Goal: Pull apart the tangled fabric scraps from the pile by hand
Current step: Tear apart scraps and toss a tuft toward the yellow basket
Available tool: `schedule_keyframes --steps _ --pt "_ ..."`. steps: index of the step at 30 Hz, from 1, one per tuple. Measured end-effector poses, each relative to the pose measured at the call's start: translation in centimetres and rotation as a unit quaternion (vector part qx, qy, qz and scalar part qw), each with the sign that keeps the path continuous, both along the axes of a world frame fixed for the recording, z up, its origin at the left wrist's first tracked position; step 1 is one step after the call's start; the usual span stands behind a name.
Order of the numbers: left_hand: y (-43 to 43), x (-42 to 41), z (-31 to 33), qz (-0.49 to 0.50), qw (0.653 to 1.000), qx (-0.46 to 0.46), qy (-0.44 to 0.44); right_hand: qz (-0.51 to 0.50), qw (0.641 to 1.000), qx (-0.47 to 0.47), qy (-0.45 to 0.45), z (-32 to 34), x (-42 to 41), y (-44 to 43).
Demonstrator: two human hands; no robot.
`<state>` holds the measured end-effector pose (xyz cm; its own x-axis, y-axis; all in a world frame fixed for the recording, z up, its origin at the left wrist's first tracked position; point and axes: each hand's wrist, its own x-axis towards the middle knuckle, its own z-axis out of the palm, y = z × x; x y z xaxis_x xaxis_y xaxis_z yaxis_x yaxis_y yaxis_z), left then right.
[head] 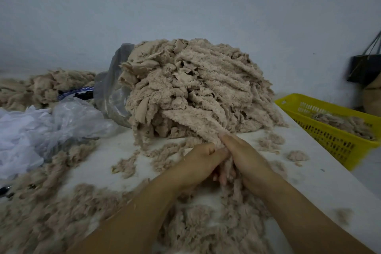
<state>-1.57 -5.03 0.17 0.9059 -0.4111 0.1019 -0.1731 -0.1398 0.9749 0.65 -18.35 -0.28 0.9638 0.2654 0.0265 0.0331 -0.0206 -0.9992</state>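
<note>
Pile (195, 88) of beige fleecy fabric scraps sits mid-table, heaped high and spilling out of a clear plastic bag (111, 93) behind its left side. One strip (208, 134) hangs off the pile's near bottom edge, and both hands are on it. The left hand (201, 161) has fingers curled round the strip with the thumb on top. The right hand (247, 156) is touching beside it, pinching the same strip higher up, fingertips right at the pile's foot. Judgement: scraps are light, soft and limp, with fuzzy pile that sheds and snags on neighbours, so strips likely drag others along. Best hold looks like a loose end low on the heap, hands close together, pulling sideways apart rather than yanking toward the body, since the heap could slump forward. Shed fluff (206, 229) covers the near table between and under the forearms, with small tufts near the right hand. The white table (305, 181) has bare room to the right of the hands. Its right edge runs diagonally close by, with a yellow basket (329, 142) just past it, some scraps inside. On the left, crumpled white plastic (31, 130) crowds the surface, with another beige heap (51, 84) behind it, well apart. A black bag (362, 68) hangs at far right.
</note>
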Motion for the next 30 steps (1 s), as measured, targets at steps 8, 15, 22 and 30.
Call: schedule_keyframes --steps 8,15,22,30 --pt "2.3 1.7 -0.2 0.160 0.981 -0.057 0.098 -0.128 0.958 -0.182 -0.179 0.1 -0.1 0.8" --pt "5.1 3.4 0.9 0.250 0.828 -0.414 0.285 0.065 0.944 -0.234 -0.221 -0.6 -1.3 1.2" --pt "6.9 3.7 1.6 0.255 0.776 -0.529 0.229 -0.049 0.978 -0.150 -0.135 -0.1 -0.1 -0.2" --pt "8.9 3.9 0.2 0.209 0.718 -0.630 0.212 -0.257 0.965 0.033 -0.039 1.0 1.8 -2.9"
